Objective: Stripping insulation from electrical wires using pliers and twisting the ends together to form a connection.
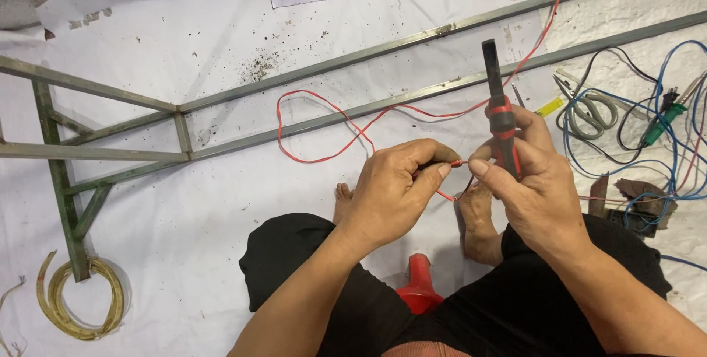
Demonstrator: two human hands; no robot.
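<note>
White sheeting [184,202] covers the whole floor, speckled with dark grit near the top. Across it we see a long grey-green metal frame [309,70], two parallel bars running up to the right with cross braces at the left end. At the right edge lies a tangle of blue, black and red cables [663,143], with grey scissors [589,114] in it and a green clip [658,127]. At lower left a coil of yellowish strip [81,298] rests against the frame's foot. Between the knees a red plastic piece [420,291] shows, and bare feet [479,224] rest on the sheet.

The thin red wire [324,125] is what we follow: glossy red insulation, slack, looping once over the lower bar, then running off toward the top right. Its near end comes up between the two hands at centre.

Left hand [394,195]: thumb and forefinger pinched on the wire just short of its tip, other fingers curled. Right hand [534,180]: wrapped round a red-and-black handled tool [501,106] that stands upright, its forefinger tip pressed near the wire's end. We cannot tell whether the end is bare.
</note>
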